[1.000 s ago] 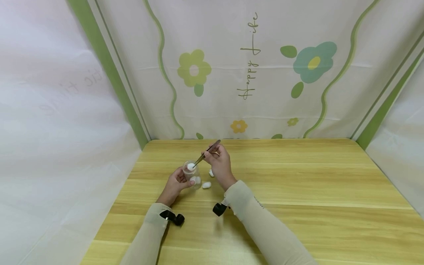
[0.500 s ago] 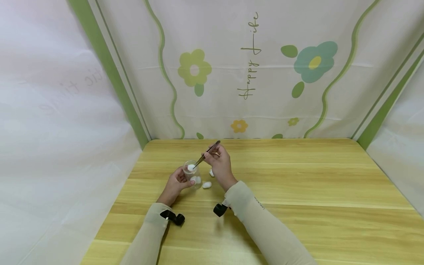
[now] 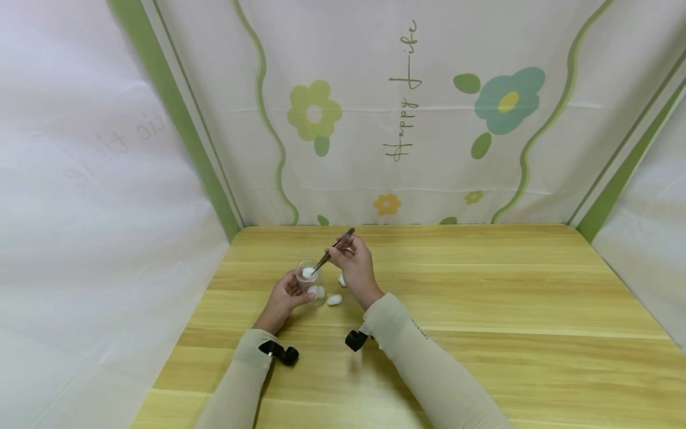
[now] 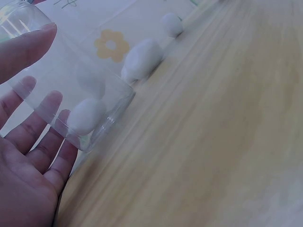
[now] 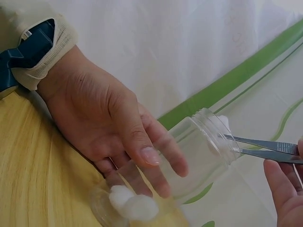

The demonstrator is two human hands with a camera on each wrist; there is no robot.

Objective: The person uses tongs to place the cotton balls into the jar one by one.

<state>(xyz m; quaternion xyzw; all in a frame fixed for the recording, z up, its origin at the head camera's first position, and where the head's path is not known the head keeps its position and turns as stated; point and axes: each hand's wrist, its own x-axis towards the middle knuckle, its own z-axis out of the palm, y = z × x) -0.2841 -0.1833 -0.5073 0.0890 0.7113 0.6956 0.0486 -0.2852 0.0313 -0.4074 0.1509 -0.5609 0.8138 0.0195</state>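
Observation:
My left hand (image 3: 281,301) grips a clear jar (image 3: 320,282), thumb on the near side and fingers around the far side. In the right wrist view the open mouth of the jar (image 5: 201,163) faces the tweezers. My right hand (image 3: 356,267) pinches metal tweezers (image 3: 340,241), whose tips slant into the jar's mouth. A white cotton ball (image 3: 308,272) sits at those tips, just within the rim. Lower in the jar lie other cotton balls (image 5: 140,207), also visible through the wall in the left wrist view as a cotton ball (image 4: 86,117).
Beside the jar a loose cotton ball (image 3: 334,300) lies on the wooden table (image 3: 455,286). Another cotton ball (image 3: 342,280) is partly hidden by my right hand. A printed white curtain (image 3: 354,167) hangs behind the table, with more white cloth at both sides.
The tweezers' tips and the cotton ball at them have dipped very slightly at the jar's mouth. My left hand and the jar stay in place.

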